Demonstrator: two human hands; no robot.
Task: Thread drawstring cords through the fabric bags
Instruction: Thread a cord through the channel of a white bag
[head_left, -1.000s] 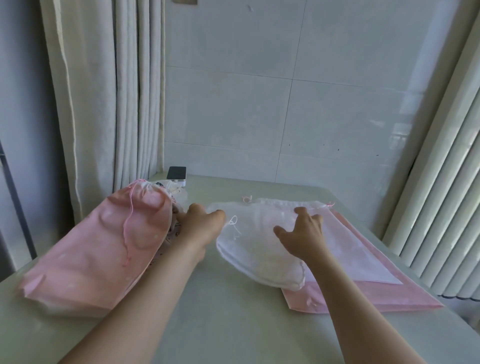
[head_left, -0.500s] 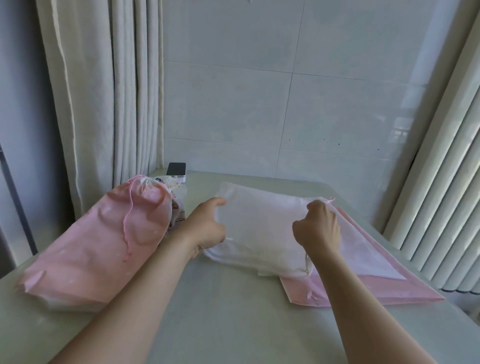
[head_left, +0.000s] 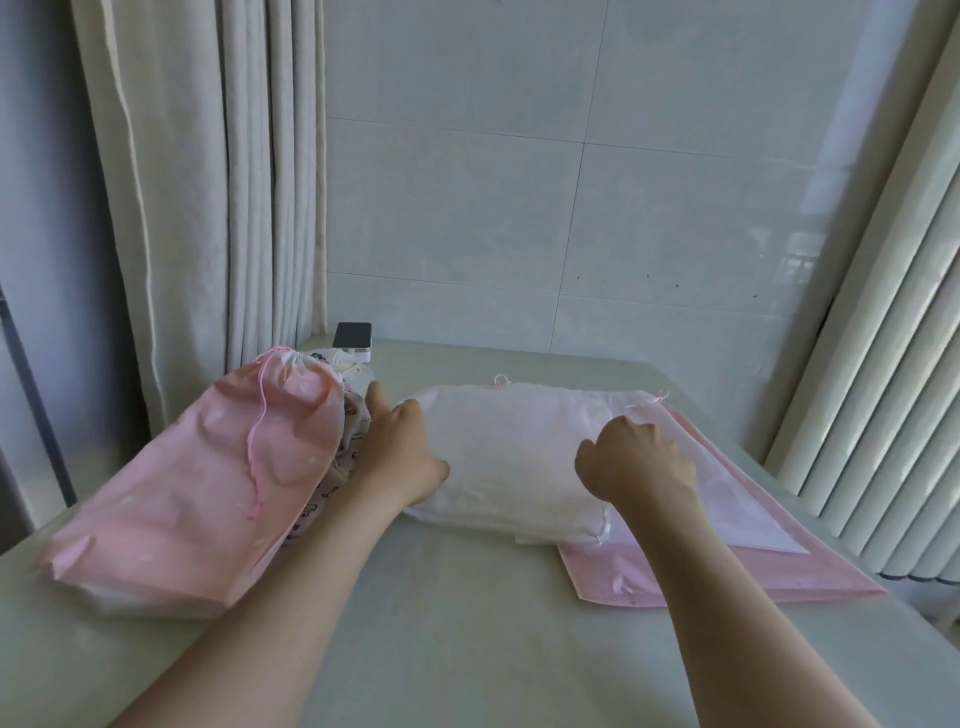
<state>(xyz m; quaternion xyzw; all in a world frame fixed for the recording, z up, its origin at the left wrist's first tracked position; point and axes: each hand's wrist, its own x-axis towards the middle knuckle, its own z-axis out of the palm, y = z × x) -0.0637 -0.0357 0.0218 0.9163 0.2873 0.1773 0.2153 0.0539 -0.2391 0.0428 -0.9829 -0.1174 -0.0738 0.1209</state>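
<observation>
Head view. Item: white bag (head_left: 509, 457), soft thin cloth, stuffed pillow-plump, on the counter (head_left: 467, 623) atop flat pink bags (head_left: 727, 582). My right hand (head_left: 636, 460): fingers (head_left: 649, 434) curled, bunching its top cloth. My left hand (head_left: 402, 452): against its left end, grip unclear. Best, I judge: pin hem flat, feed cord (head_left: 500, 380) gently.

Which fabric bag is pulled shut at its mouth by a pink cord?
The bulging pink bag on the left; its mouth is gathered. The white bag and the flat pink bag lie ungathered.
</observation>
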